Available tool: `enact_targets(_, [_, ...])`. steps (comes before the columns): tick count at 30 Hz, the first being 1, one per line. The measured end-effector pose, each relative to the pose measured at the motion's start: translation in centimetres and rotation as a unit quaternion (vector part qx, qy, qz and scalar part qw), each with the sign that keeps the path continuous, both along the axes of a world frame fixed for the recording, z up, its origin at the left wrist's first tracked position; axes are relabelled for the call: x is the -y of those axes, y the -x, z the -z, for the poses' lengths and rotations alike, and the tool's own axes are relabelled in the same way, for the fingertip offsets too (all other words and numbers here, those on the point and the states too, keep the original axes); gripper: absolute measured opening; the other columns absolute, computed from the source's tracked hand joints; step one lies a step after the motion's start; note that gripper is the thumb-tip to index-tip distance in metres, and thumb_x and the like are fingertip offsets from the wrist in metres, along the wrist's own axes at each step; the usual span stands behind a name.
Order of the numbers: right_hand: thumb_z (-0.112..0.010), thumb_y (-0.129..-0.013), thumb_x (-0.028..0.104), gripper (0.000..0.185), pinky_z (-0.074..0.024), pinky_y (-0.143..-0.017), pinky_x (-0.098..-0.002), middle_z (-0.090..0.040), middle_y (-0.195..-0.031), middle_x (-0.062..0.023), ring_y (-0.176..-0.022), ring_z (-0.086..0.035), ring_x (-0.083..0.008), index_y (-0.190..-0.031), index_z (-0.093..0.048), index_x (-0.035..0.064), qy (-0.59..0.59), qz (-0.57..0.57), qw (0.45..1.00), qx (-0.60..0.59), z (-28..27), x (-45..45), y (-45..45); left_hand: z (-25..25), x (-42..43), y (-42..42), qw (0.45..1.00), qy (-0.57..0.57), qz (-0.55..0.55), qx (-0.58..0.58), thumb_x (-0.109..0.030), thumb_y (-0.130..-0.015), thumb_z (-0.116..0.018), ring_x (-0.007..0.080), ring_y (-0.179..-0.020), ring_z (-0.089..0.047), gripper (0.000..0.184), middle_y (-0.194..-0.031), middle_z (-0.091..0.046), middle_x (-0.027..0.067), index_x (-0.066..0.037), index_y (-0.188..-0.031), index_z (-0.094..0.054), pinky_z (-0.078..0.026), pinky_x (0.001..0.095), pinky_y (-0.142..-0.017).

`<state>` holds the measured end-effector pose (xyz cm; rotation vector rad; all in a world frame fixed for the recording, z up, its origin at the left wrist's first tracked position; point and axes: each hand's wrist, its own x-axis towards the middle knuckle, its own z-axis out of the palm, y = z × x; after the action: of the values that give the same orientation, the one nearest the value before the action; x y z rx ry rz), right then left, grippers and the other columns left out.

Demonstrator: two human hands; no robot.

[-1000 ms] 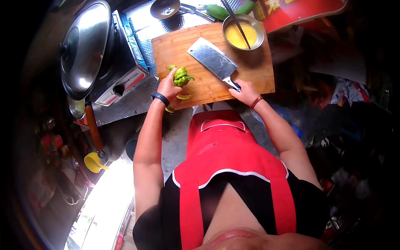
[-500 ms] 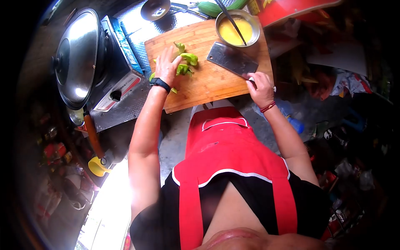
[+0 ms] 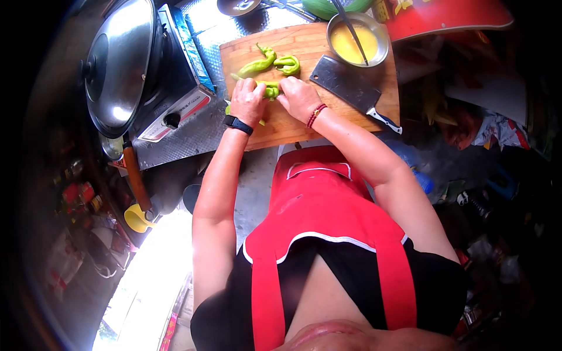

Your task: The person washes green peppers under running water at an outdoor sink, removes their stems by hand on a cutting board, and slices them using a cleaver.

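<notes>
My left hand [image 3: 247,103], with a dark wristband, and my right hand [image 3: 300,100] meet over the wooden cutting board [image 3: 363,123]. Between them is a curled green pepper [image 3: 269,90], and the fingers of both hands are closed on it. Just beyond lie a long green pepper [image 3: 257,63] and a bent green pepper [image 3: 287,64]. Bits of green show under my left hand, partly hidden. A cleaver [image 3: 345,81] rests flat on the board to the right of my right hand, its handle toward the board's edge.
A metal bowl [image 3: 383,50] of yellow liquid with chopsticks [image 3: 350,26] in it sits at the board's far right corner. To the left, a lidded wok [image 3: 120,70] stands on a gas stove [image 3: 175,120]. A small pan [image 3: 239,4] and green vegetables [image 3: 322,7] lie behind.
My right hand has let go of the cleaver's handle and moved left to the peppers. Both hands have come together on one pepper. The view has shifted slightly.
</notes>
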<state>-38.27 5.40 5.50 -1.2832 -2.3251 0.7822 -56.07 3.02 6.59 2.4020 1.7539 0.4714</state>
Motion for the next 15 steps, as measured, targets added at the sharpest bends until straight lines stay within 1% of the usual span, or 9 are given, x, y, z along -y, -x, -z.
enact_targets(1, [-0.068,-0.079,0.019,0.023,-0.0512,-0.070,-0.0402,-0.060,-0.087,-0.0132,-0.084,-0.061,-0.0313,-0.093,-0.053,0.0070,-0.001,-0.005,1.000,-0.012,-0.9,-0.3,-0.2,-0.5,-0.2,0.0,1.000,0.023,0.004,-0.011,-0.008,-0.062,-0.072,0.0319,-0.090,-0.052,0.029,-0.093,-0.054,0.0114,-0.007,-0.087,-0.058,-0.046,0.0391,-0.078])
enact_targets(2, [-0.066,-0.079,0.014,0.022,-0.0506,-0.069,-0.0407,-0.059,-0.086,-0.0152,-0.081,-0.061,-0.0328,-0.094,-0.051,0.0061,0.011,-0.018,0.999,-0.046,-2.0,-0.3,-0.6,-1.0,-0.1,-0.1,1.000,0.013,0.022,0.007,-0.006,-0.065,-0.070,0.0316,-0.088,-0.052,0.023,-0.092,-0.053,0.0123,-0.006,-0.084,-0.056,-0.046,0.0381,-0.076])
enact_targets(5, [-0.065,-0.080,0.011,0.023,-0.0497,-0.069,-0.0417,-0.059,-0.086,-0.0172,-0.080,-0.062,-0.0338,-0.095,-0.050,0.0058,0.035,-0.033,0.992,-0.114,-3.3,-0.2,-1.3,-2.9,-0.1,-0.6,0.994,-0.031,0.064,0.089,-0.004,-0.067,-0.068,0.0308,-0.088,-0.053,0.020,-0.093,-0.053,0.0125,-0.005,-0.083,-0.056,-0.045,0.0394,-0.075])
enact_targets(6, [-0.065,-0.080,0.010,0.021,-0.0488,-0.069,-0.0424,-0.061,-0.085,-0.0178,-0.081,-0.062,-0.0342,-0.096,-0.052,0.0041,0.059,-0.030,0.987,-0.148,-4.2,-0.1,-1.5,-3.9,-0.1,-0.7,0.991,-0.035,0.082,0.102,-0.004,-0.071,-0.064,0.0304,-0.086,-0.054,0.017,-0.090,-0.054,0.0122,-0.004,-0.085,-0.055,-0.044,0.0408,-0.073])
enact_targets(9, [-0.065,-0.082,0.012,0.019,-0.0489,-0.069,-0.0416,-0.063,-0.085,-0.0169,-0.082,-0.062,-0.0343,-0.096,-0.057,0.0024,0.127,-0.044,0.974,-0.182,-5.9,0.3,-2.2,-5.9,1.1,-1.1,0.994,0.016,0.101,0.034,-0.005,-0.076,-0.059,0.0302,-0.083,-0.056,0.013,-0.086,-0.055,0.0117,-0.004,-0.088,-0.054,-0.044,0.0405,-0.073])
enact_targets(10, [-0.065,-0.085,0.018,0.018,-0.0484,-0.066,-0.0383,-0.063,-0.080,-0.0168,-0.073,-0.061,-0.0323,-0.091,-0.062,0.0011,0.109,-0.074,0.977,-0.167,-5.7,0.3,-2.6,-7.0,1.3,-1.4,0.993,0.021,0.113,0.028,-0.006,-0.079,-0.056,0.0303,-0.081,-0.057,0.011,-0.084,-0.055,0.0119,-0.004,-0.090,-0.053,-0.045,0.0398,-0.071])
enact_targets(13, [-0.063,-0.089,0.025,0.025,-0.0467,-0.062,-0.0331,-0.059,-0.071,-0.0138,-0.063,-0.058,-0.0222,-0.085,-0.063,0.0010,0.303,-0.121,0.938,-0.120,-6.7,0.7,-4.1,-8.4,2.6,-2.4,0.989,0.069,0.128,0.038,-0.005,-0.078,-0.056,0.0316,-0.081,-0.056,0.009,-0.083,-0.054,0.0129,-0.004,-0.087,-0.052,-0.045,0.0410,-0.070])
enact_targets(14, [-0.061,-0.091,0.030,0.031,-0.0444,-0.059,-0.0291,-0.055,-0.064,-0.0079,-0.060,-0.052,-0.0122,-0.082,-0.062,0.0005,0.304,-0.138,0.922,-0.194,-6.2,1.4,-4.5,-8.9,3.0,-2.5,0.984,0.107,0.135,0.055,-0.006,-0.081,-0.059,0.0324,-0.086,-0.058,0.015,-0.089,-0.058,0.0150,0.000,-0.093,-0.053,-0.047,0.0392,-0.072])
enact_targets(15, [-0.060,-0.092,0.029,0.030,-0.0444,-0.059,-0.0287,-0.054,-0.064,-0.0064,-0.061,-0.052,-0.0108,-0.082,-0.062,0.0006,0.327,-0.153,0.909,-0.210,-5.9,1.8,-5.0,-9.6,3.3,-2.5,0.973,0.172,0.121,0.099,-0.008,-0.082,-0.060,0.0334,-0.086,-0.058,0.019,-0.091,-0.059,0.0157,0.001,-0.097,-0.053,-0.048,0.0387,-0.072])
